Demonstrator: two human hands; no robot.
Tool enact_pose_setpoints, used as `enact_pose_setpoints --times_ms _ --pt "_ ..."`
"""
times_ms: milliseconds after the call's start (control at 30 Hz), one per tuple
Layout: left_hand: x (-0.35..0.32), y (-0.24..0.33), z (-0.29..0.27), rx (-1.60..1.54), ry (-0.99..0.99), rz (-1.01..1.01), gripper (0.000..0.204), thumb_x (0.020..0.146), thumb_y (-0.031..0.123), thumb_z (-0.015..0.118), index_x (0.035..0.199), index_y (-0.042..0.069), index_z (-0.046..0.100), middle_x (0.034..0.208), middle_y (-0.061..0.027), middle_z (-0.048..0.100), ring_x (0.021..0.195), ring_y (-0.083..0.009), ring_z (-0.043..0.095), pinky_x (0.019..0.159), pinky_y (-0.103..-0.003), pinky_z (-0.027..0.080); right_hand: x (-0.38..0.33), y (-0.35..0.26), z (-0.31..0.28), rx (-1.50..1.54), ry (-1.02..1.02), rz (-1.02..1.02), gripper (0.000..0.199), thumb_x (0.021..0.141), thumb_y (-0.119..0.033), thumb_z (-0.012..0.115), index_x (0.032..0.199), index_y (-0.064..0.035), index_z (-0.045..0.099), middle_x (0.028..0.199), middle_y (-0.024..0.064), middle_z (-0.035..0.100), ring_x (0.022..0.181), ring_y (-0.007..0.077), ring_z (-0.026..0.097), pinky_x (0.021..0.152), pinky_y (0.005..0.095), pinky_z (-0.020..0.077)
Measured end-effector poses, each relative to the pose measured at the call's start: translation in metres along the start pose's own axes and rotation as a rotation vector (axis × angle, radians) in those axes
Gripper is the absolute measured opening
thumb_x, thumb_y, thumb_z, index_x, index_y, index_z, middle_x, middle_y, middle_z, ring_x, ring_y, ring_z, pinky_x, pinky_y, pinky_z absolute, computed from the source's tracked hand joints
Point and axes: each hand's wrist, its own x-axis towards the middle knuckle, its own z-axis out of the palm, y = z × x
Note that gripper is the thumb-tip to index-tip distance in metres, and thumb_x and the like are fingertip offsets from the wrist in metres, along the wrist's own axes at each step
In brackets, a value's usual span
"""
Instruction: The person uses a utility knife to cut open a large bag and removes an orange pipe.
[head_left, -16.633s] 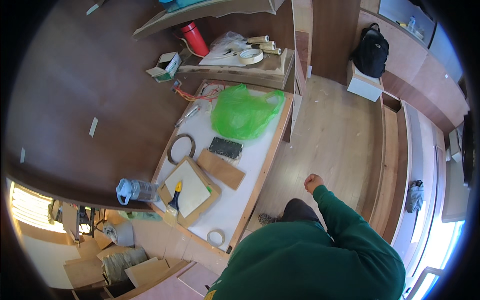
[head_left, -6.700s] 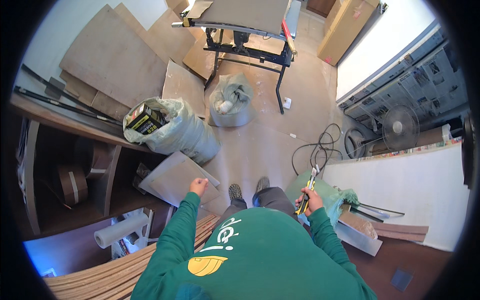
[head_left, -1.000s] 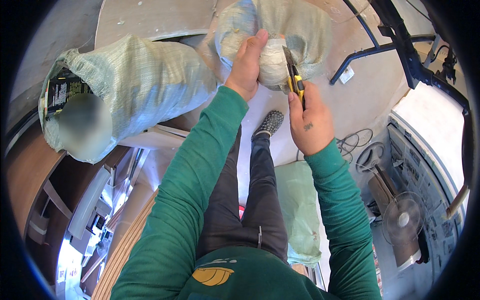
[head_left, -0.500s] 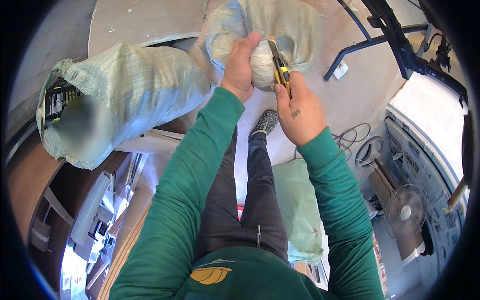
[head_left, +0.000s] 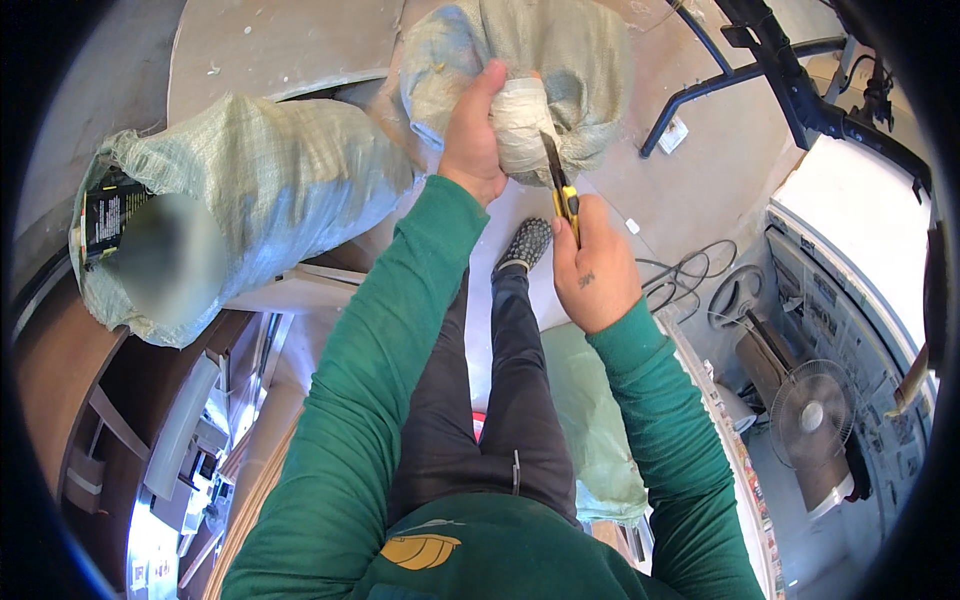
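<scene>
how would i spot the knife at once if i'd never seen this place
Start at the bulging pale woven sack at the top centre of the view. Just below it in the picture, the right hand holds the utility knife, dark blade pointing up at a pale bundle. Its yellow-and-black handle sets it apart from the whitish bundle and sack.

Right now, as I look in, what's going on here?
The person's left hand holds a whitish bundle at its left side, while the right hand grips a yellow-and-black utility knife. The knife's dark blade points up over the bundle's right side; whether it is cutting in, I can't tell. Behind the bundle is a pale woven sack. A second sack lies to the left, a dark box showing in its mouth.
</scene>
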Motion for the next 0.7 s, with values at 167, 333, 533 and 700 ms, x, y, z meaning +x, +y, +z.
enact_pose_setpoints --times_ms 167,333,533,700 --pt "0.009 0.011 -0.009 -0.100 -0.003 0.036 0.052 0.096 0.050 0.056 0.114 0.002 0.065 0.102 -0.0079 0.069 0.093 -0.0202 0.067 0.085 -0.037 0.055 -0.025 0.013 0.000 0.005 -0.092 0.051 0.018 0.096 -0.017 0.058 0.104 -0.0047 0.046 0.071 0.0255 0.061 0.069 0.0492 0.060 0.058 0.0582 0.0435" --pt "0.012 0.022 -0.007 -0.021 -0.028 0.010 0.056 0.096 0.053 0.055 0.116 0.002 0.065 0.104 -0.0084 0.069 0.096 -0.0209 0.067 0.086 -0.037 0.055 -0.020 0.001 -0.015 0.104 0.060 0.031 0.022 0.096 -0.016 0.059 0.113 -0.0052 0.052 0.074 0.0254 0.063 0.071 0.0481 0.062 0.059 0.0550 0.0464" --pt "0.007 0.021 -0.003 0.000 0.002 0.033 0.057 0.096 0.054 0.055 0.118 0.002 0.064 0.106 -0.0090 0.069 0.097 -0.0212 0.066 0.089 -0.036 0.054 -0.001 -0.010 -0.022 0.090 0.167 -0.096 0.020 0.095 -0.014 0.061 0.113 -0.0060 0.056 0.073 0.0216 0.063 0.067 0.0445 0.063 0.056 0.0476 0.0479" --pt "0.007 0.023 -0.003 0.034 -0.005 0.052 0.057 0.096 0.053 0.055 0.118 0.001 0.064 0.105 -0.0089 0.069 0.096 -0.0207 0.066 0.088 -0.036 0.054 -0.011 -0.017 -0.026 0.129 0.178 -0.083 0.019 0.094 -0.013 0.062 0.111 -0.0067 0.057 0.071 0.0185 0.063 0.065 0.0425 0.063 0.056 0.0460 0.0483"
